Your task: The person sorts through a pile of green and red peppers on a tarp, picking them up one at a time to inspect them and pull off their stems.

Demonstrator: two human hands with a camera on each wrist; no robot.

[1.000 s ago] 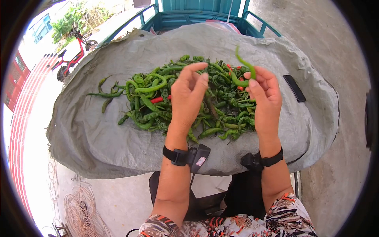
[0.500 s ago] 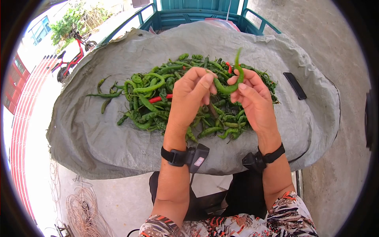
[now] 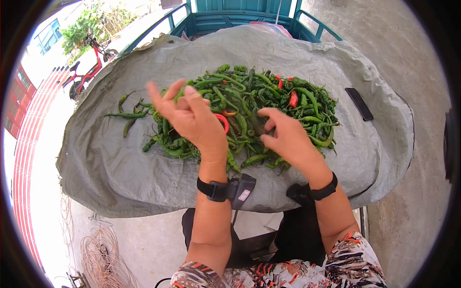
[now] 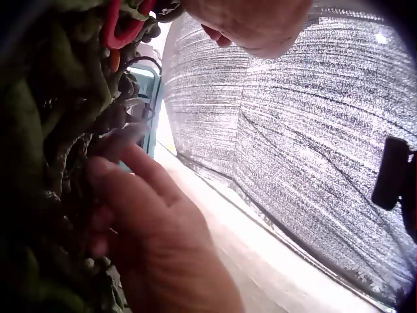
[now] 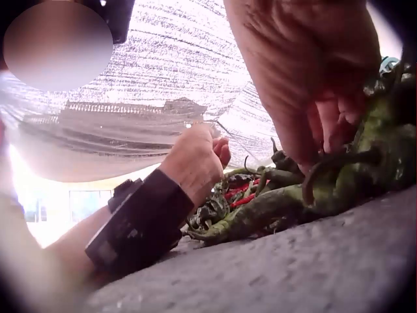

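A heap of green peppers, with a few red peppers among them, lies on a grey sheet. My left hand hovers over the left part of the heap, fingers loosely spread and blurred, with no pepper visible in it. At the heap's front middle, my right hand reaches down among the peppers, thumb and index finger apart. The right wrist view has the right hand with its fingertips down at the peppers, partly hidden. A curved red pepper shows just beside the left hand.
Several loose green peppers lie left of the heap. A black phone rests on the sheet at right. Behind stands a teal cart bed. Coiled cord lies on the ground at lower left, and a red bike stands farther off.
The curved green pepper held up between both hands is no longer in them. My left hand has swung left over the heap; my right hand has come down and inward to the peppers.
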